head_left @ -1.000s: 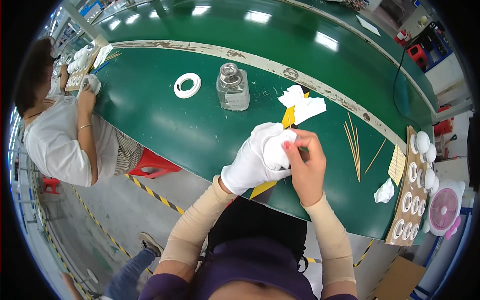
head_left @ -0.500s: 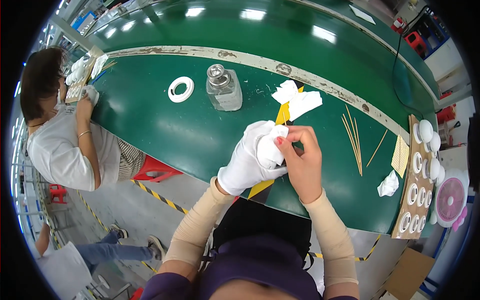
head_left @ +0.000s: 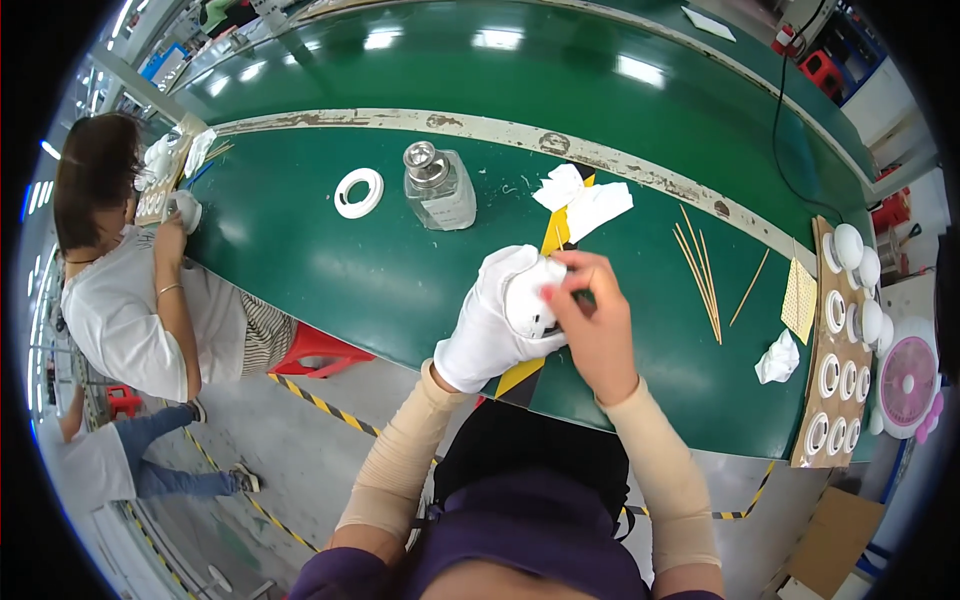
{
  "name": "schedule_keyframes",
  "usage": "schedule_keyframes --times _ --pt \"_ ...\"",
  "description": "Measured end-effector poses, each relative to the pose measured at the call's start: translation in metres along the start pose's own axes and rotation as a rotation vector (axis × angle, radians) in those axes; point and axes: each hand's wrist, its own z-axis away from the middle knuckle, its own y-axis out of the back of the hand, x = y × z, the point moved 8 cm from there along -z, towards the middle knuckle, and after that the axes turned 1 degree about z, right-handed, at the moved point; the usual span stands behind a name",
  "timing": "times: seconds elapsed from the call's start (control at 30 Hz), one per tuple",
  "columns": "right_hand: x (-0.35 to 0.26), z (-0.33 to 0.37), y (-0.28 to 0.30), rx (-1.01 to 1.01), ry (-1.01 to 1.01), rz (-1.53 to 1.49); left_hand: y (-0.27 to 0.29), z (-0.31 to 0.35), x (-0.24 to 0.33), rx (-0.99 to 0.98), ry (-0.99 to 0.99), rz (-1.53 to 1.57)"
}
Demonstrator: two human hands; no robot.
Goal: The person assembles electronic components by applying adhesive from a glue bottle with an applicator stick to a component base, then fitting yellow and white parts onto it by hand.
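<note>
My left hand (head_left: 485, 325), in a white glove, is closed around a white round dome-shaped part (head_left: 524, 305) above the near edge of the table. Small dark slots show low on the dome's right side. My bare right hand (head_left: 597, 320) is at the dome's right, thumb and fingers pinched together and slightly blurred. A bit of white cloth (head_left: 552, 268) shows at its fingertips, partly hidden by them. Just above the fingers pokes the end of a thin wooden stick (head_left: 559, 238); whether it is held cannot be made out.
On the green table (head_left: 300, 240) stand a glass bottle (head_left: 440, 190) and a white ring (head_left: 359, 193). Crumpled white cloths (head_left: 598, 208), wooden sticks (head_left: 700, 280) and a cardboard tray (head_left: 812, 410) of white parts lie to the right. A co-worker (head_left: 130, 290) sits at the left.
My right fingers have shifted over the dome, and the white cloth covers less of it, so more of its surface and dark slots show. The left hand keeps its hold.
</note>
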Motion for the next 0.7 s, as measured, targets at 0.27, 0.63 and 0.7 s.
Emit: schedule_keyframes --times 0.27,0.63,0.7 --pt "-0.006 -0.003 -0.005 0.009 -0.015 -0.057 -0.001 -0.002 0.009 -0.011 -0.052 -0.042" --pt "-0.011 0.000 0.000 0.073 0.088 -0.053 -0.004 0.002 0.004 -0.022 -0.040 -0.122" --pt "-0.017 -0.005 -0.002 0.093 0.103 -0.016 -0.003 0.002 0.007 -0.020 -0.100 -0.240"
